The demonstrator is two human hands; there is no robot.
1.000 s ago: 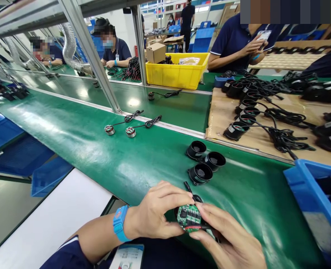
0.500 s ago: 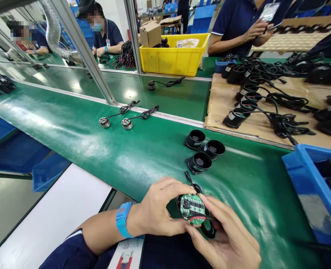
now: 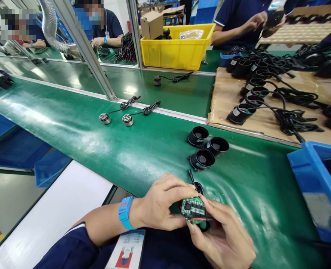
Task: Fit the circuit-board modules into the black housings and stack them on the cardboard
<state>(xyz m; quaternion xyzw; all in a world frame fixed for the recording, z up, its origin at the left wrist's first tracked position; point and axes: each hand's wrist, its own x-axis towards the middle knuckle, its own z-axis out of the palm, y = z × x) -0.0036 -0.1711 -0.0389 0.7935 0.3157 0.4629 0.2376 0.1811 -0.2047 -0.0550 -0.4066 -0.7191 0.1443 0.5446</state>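
Observation:
A round green circuit board [image 3: 193,210] with dark chips and a red wire is held between both my hands, near the front edge of the green bench. My left hand [image 3: 161,203], with a blue wristband [image 3: 125,213], grips its left side between thumb and fingers. On the right side, my right hand [image 3: 224,231] closes its thumb and fingertips on the same board. A black cable [image 3: 192,177] with a plug end sticks out behind the board. Just beyond stand three black round housings [image 3: 201,159], open side up.
Two motor parts with cables [image 3: 128,120] lie on the green bench [image 3: 83,138]. A blue bin [image 3: 311,179] is at right, cardboard with wired housings [image 3: 241,113] behind it. Across the bench are a yellow crate [image 3: 173,52] and several people.
The board has tilted slightly in my hands, and the view has shifted a little. Across the bench, a person's hands now hold up a black round part.

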